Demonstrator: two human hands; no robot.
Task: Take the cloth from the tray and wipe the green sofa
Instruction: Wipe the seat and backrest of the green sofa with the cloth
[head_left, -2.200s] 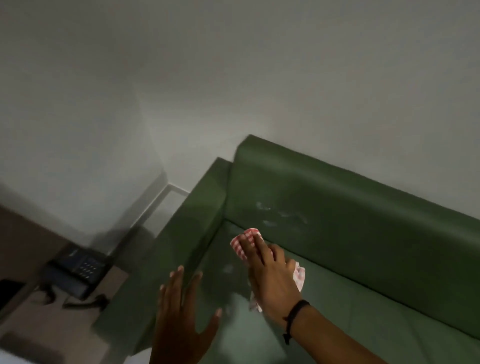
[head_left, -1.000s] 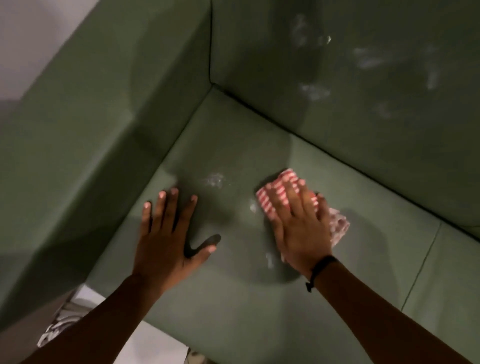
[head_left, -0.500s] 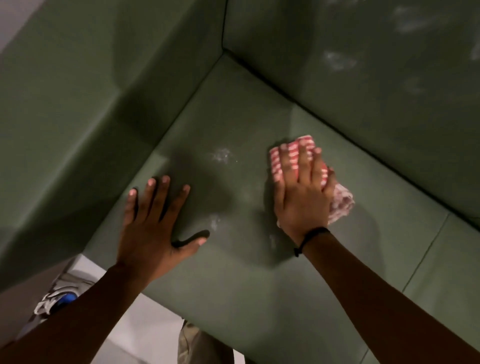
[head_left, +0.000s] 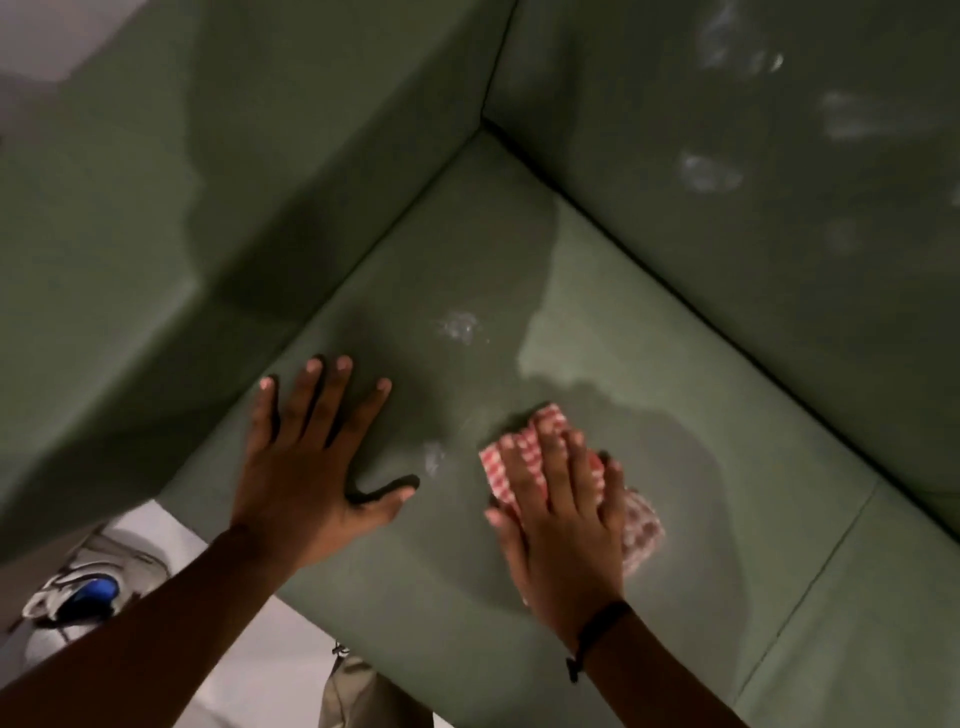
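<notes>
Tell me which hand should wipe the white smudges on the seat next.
Right. The right hand presses the checked cloth flat on the sofa seat, near the smudges; the left hand lies bare, holding nothing.

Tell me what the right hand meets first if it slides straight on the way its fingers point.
The right hand, pressing the cloth, has bare seat ahead; it likely passes just right of the white smudge, then meets the sofa corner.

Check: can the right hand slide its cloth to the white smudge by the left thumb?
Probably yes: the white smudge lies on bare green sofa seat beside the red checked cloth under the right hand, nothing between; the left hand rests nearby.
</notes>
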